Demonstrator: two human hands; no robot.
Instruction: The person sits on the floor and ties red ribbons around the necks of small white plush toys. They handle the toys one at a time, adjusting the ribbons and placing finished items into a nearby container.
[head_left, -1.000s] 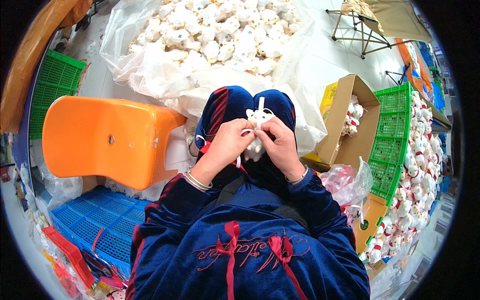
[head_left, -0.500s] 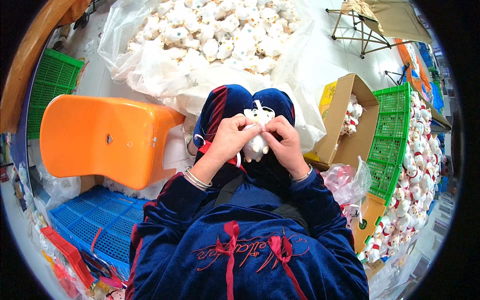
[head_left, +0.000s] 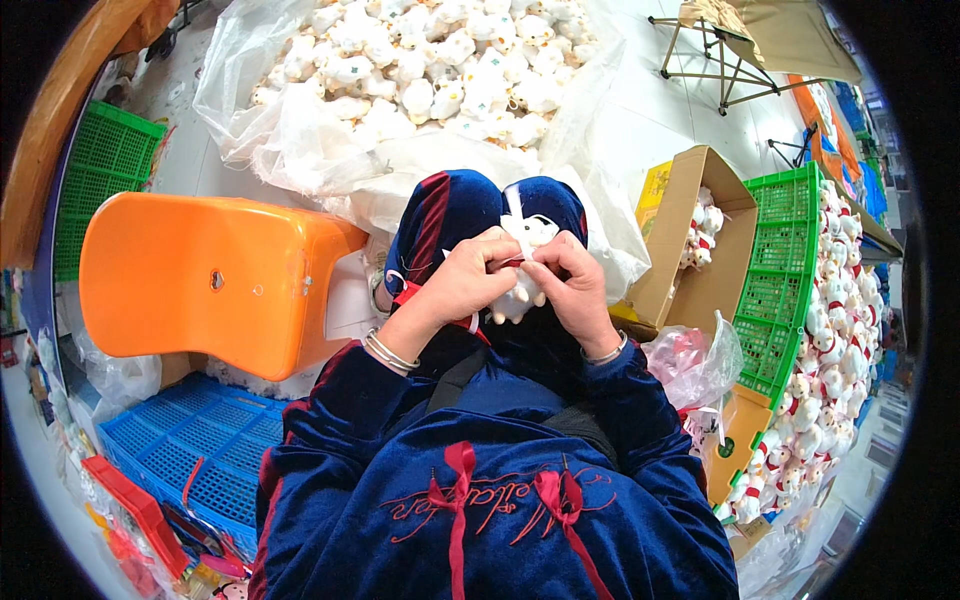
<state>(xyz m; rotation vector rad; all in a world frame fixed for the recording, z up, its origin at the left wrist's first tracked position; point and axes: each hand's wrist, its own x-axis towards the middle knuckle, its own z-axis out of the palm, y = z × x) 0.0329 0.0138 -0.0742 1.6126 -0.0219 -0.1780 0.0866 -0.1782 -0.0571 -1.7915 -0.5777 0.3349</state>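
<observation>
A small white plush toy rests on my lap between my knees, its head away from me and its little feet toward me. A pale strip of ribbon runs over its head to its neck, where a bit of dark red band shows. My left hand pinches the ribbon at the neck with thumb and forefinger. From the other side my right hand is also closed there, fingertips almost touching the left ones. The fingers hide most of the neck. A red ribbon lies across my left thigh.
Ahead is a clear plastic sack heaped with white plush toys. An orange stool and a blue crate are on my left. To my right are a cardboard box, a green crate and many red-banded toys.
The pale ribbon has been drawn down over the toy's head to my fingertips. My left fingers have curled in more, and the toy has shifted slightly.
</observation>
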